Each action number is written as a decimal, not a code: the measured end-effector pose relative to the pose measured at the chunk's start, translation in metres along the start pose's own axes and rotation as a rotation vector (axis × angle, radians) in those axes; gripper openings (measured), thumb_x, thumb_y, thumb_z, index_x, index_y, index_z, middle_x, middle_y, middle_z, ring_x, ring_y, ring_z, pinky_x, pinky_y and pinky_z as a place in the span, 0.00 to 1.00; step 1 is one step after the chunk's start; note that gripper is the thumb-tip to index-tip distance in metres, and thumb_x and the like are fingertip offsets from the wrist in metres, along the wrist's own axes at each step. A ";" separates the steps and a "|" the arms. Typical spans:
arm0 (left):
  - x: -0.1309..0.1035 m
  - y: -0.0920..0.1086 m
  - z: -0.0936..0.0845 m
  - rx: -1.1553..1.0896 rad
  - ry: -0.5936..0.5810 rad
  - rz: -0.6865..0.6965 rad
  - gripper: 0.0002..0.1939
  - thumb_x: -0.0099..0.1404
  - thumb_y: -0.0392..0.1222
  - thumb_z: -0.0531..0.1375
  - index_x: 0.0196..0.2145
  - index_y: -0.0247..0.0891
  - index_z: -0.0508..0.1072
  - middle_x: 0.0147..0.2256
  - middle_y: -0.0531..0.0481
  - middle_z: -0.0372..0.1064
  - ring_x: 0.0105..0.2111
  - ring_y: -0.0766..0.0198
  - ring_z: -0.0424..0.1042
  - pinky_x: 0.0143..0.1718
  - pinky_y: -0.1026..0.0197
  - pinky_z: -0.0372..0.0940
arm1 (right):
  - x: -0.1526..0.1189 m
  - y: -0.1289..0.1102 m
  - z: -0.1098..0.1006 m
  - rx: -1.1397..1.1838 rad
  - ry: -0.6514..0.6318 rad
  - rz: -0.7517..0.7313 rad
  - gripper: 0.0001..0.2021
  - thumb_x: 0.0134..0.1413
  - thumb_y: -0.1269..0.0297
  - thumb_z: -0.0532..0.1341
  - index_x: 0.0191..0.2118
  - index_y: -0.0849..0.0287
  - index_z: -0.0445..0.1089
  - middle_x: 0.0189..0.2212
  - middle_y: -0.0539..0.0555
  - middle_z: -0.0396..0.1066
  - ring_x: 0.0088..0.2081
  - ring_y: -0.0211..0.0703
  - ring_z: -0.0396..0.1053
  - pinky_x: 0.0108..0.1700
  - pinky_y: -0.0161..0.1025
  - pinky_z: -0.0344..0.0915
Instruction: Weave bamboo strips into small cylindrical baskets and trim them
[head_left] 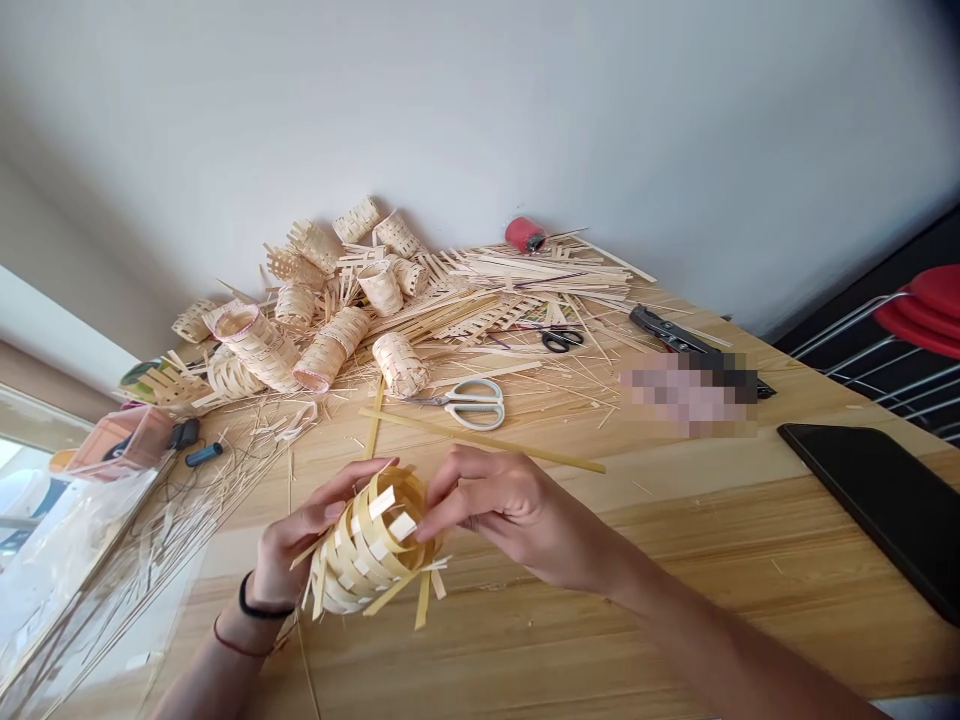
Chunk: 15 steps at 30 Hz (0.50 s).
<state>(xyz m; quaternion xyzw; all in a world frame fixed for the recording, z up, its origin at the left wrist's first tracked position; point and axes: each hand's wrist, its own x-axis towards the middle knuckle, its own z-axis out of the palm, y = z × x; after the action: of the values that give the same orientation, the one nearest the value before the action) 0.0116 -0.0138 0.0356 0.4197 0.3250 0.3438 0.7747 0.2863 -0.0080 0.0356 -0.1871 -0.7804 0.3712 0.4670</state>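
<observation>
From where I stand, the woven cylinder (360, 560) is in the person's hands over the near part of the table (570, 640), tilted, its open mouth facing up and towards the right hand (514, 505). I can't tell whether its base touches the wood. The left hand (300, 525) has its grip curled round the cylinder's left side, holding it. The right hand's grip is drawn in at the rim, fingertips against a pale strip end (403, 527); whether that end is caught between them, I can't make out. Loose strip ends poke out around the lower side. Just beyond the hands, a long yellow strip (525, 452) lies near the white-handled scissors (475, 405). Farther back are black scissors (562, 339), a heap of flat strips (525, 285), more woven cylinders (330, 345) and, close to the wall, a red roll (524, 235). A black slab (874, 500) lies well off to the right.
</observation>
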 end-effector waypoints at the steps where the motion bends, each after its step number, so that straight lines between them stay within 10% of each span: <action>1: 0.002 0.000 -0.003 0.071 0.000 0.021 0.29 0.68 0.50 0.65 0.65 0.41 0.77 0.63 0.40 0.77 0.65 0.38 0.72 0.64 0.45 0.67 | 0.000 0.000 -0.001 -0.019 0.009 -0.001 0.13 0.73 0.76 0.62 0.46 0.58 0.86 0.39 0.57 0.80 0.42 0.40 0.77 0.46 0.35 0.72; 7: 0.004 0.004 -0.013 0.518 0.182 0.175 0.22 0.77 0.52 0.60 0.63 0.45 0.79 0.62 0.43 0.77 0.64 0.42 0.72 0.66 0.46 0.63 | 0.002 0.003 -0.005 -0.108 0.060 0.044 0.12 0.72 0.76 0.64 0.49 0.55 0.84 0.39 0.54 0.81 0.41 0.40 0.78 0.45 0.36 0.73; 11: -0.007 0.006 -0.007 0.621 0.064 0.277 0.37 0.73 0.62 0.63 0.73 0.45 0.67 0.69 0.39 0.68 0.68 0.38 0.65 0.68 0.44 0.61 | 0.002 0.002 -0.004 -0.152 0.081 0.083 0.11 0.71 0.76 0.64 0.48 0.56 0.84 0.37 0.54 0.82 0.39 0.41 0.78 0.44 0.37 0.73; 15: -0.010 0.002 0.006 0.835 0.132 0.352 0.38 0.65 0.43 0.74 0.70 0.55 0.70 0.75 0.43 0.57 0.71 0.38 0.60 0.65 0.47 0.67 | 0.002 0.000 -0.002 -0.150 0.116 0.146 0.11 0.69 0.77 0.65 0.48 0.56 0.84 0.41 0.55 0.84 0.42 0.42 0.80 0.47 0.38 0.74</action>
<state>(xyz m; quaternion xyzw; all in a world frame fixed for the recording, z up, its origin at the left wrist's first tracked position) 0.0104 -0.0231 0.0422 0.7219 0.4081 0.3359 0.4466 0.2871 -0.0056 0.0377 -0.2986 -0.7621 0.3335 0.4678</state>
